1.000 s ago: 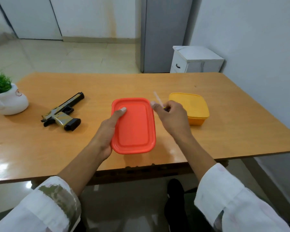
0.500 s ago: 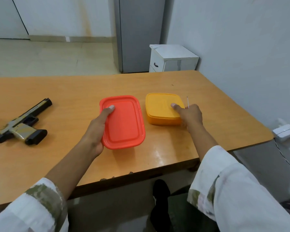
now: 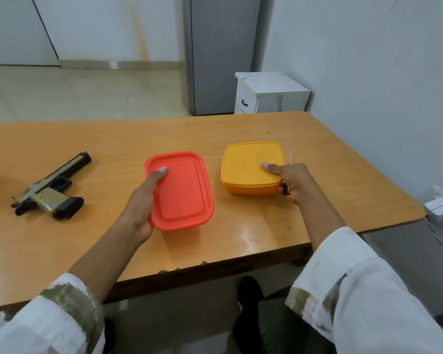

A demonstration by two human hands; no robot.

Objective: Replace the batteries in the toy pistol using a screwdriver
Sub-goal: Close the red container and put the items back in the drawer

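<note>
The toy pistol (image 3: pixel 49 189), black and tan, lies on its side at the left of the wooden table (image 3: pixel 113 139). My left hand (image 3: pixel 143 200) grips the left edge of a closed red plastic box (image 3: pixel 182 192), thumb on its lid. My right hand (image 3: pixel 290 178) holds a thin screwdriver (image 3: pixel 289 157) with its shaft pointing away from me, and its thumb rests on the lid of a closed yellow box (image 3: pixel 248 167). No batteries are visible.
A white bedside cabinet (image 3: pixel 270 93) and a grey door stand beyond the table's far right corner. A white power strip (image 3: pixel 441 205) sits off the table's right edge. A white pot shows at the far left edge.
My right hand moved with the screwdriver from the red box to the right side of the yellow box and settled there. My left hand kept its hold on the red box. The view swung right.
</note>
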